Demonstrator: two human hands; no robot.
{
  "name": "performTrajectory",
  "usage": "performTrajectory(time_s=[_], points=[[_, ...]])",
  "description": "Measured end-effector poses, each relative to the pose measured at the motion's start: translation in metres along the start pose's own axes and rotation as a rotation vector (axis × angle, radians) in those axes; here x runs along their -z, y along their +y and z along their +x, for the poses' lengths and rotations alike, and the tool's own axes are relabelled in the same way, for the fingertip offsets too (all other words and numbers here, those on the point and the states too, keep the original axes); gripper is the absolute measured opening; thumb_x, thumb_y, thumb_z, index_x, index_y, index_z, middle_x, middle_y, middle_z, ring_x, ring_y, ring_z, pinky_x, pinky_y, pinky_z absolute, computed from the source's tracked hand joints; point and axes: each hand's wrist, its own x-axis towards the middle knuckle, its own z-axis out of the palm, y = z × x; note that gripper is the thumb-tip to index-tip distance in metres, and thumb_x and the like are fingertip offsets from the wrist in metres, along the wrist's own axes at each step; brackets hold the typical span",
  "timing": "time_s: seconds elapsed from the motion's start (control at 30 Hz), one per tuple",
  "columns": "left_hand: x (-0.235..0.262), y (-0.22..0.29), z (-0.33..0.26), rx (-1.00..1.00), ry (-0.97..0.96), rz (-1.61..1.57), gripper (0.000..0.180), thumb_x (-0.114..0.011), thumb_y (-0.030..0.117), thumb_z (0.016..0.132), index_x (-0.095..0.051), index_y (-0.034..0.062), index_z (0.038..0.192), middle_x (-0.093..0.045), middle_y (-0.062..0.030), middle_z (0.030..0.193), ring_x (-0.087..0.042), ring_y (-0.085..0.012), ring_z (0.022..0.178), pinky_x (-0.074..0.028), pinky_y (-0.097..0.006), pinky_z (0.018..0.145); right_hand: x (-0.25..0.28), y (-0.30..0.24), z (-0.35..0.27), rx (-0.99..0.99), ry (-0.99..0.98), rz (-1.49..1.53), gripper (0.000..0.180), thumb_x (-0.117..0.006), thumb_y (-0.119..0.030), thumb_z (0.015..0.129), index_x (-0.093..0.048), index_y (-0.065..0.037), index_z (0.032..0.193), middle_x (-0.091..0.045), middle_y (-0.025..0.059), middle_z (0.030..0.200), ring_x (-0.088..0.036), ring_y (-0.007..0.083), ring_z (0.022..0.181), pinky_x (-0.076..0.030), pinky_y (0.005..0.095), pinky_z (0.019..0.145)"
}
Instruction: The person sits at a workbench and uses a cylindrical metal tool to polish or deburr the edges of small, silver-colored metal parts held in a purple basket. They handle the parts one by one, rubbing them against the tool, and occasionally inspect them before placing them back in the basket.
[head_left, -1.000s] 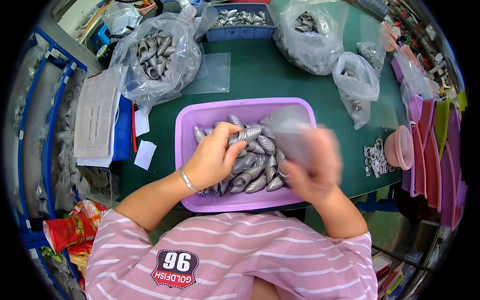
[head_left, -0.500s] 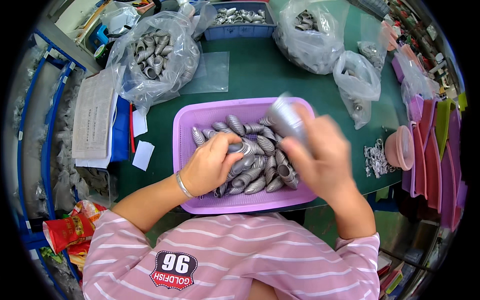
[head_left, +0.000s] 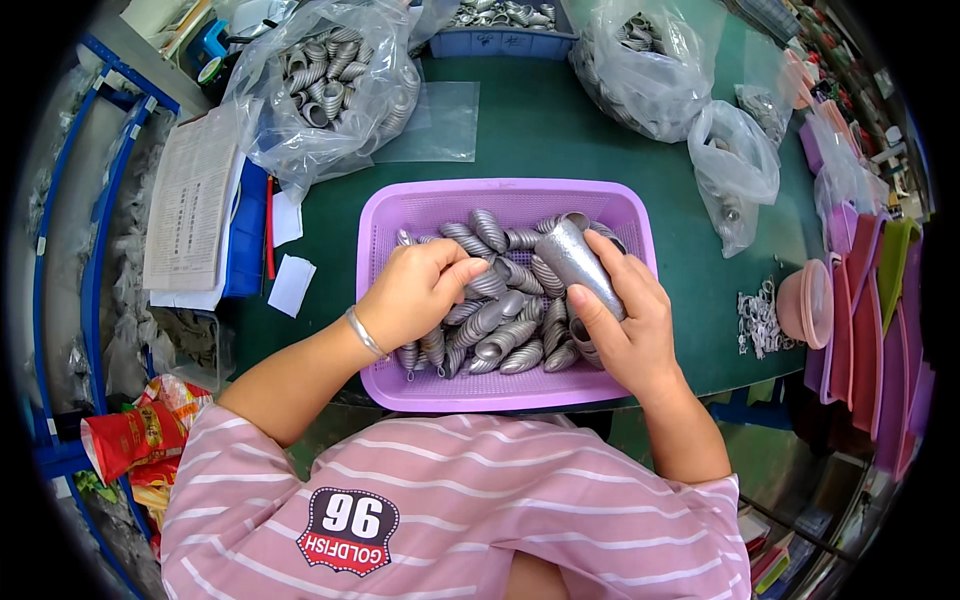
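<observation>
I look down on a green table [head_left: 560, 130] with a purple basket [head_left: 400, 215] in front of me. The basket holds a loose heap of grey metal cones [head_left: 500, 335] with ribbed sides. My left hand [head_left: 415, 295] lies curled on the left of the heap, fingers bent down among the cones; I cannot tell whether it grips one. My right hand [head_left: 625, 325] is closed around a stack of nested cones [head_left: 580, 262], held at a slant over the right side of the basket, narrow end up and away from me.

To do this well, I judge the stack should stay low over the basket, so a slipping piece falls back in, and each cone should go on in line with the stack.

Beyond the basket, a clear bag [head_left: 325, 85] at far left bulges with more cones. Another full bag [head_left: 650, 65] sits at far right, a smaller bag [head_left: 735, 170] beside it. A blue bin [head_left: 500, 42] at the far edge holds similar parts.
</observation>
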Motion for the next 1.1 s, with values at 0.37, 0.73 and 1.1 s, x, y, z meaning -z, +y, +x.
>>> performTrajectory(time_s=[0.37, 0.73, 1.1], points=[[-0.004, -0.019, 0.005, -0.076, 0.022, 0.049, 0.018, -0.063, 0.015, 0.091, -0.065, -0.0028, 0.085, -0.057, -0.0048, 0.075, -0.054, -0.0134, 0.069, -0.045, -0.03, 0.063, -0.003, -0.005, 0.0, -0.054, -0.216, -0.051, 0.049, -0.071, -0.016, 0.083, -0.055, 0.002, 0.126, -0.059, 0.0168, 0.085, -0.058, 0.0299, 0.073, -0.047, 0.0368, 0.067], [0.011, 0.004, -0.001, -0.418, 0.312, -0.091, 0.015, -0.062, 0.008, 0.089, -0.061, -0.0018, 0.077, -0.055, -0.0051, 0.073, -0.051, -0.0145, 0.067, -0.041, -0.027, 0.062, 0.008, -0.005, -0.002, 0.142, -0.286, -0.131, 0.053, -0.074, -0.015, 0.078, -0.057, -0.001, 0.127, -0.06, 0.0161, 0.087, -0.058, 0.0293, 0.071, -0.048, 0.0353, 0.063], [0.036, 0.023, -0.004, -0.543, 0.48, -0.165, 0.008, -0.064, 0.003, 0.087, -0.063, -0.0026, 0.081, -0.057, -0.0071, 0.075, -0.052, -0.0171, 0.068, -0.042, -0.026, 0.063, 0.001, -0.003, 0.005, 0.278, -0.347, -0.213, 0.051, -0.074, -0.02, 0.079, -0.059, -0.006, 0.126, -0.053, 0.0096, 0.075, -0.055, 0.0259, 0.06, -0.046, 0.0367, 0.053]])
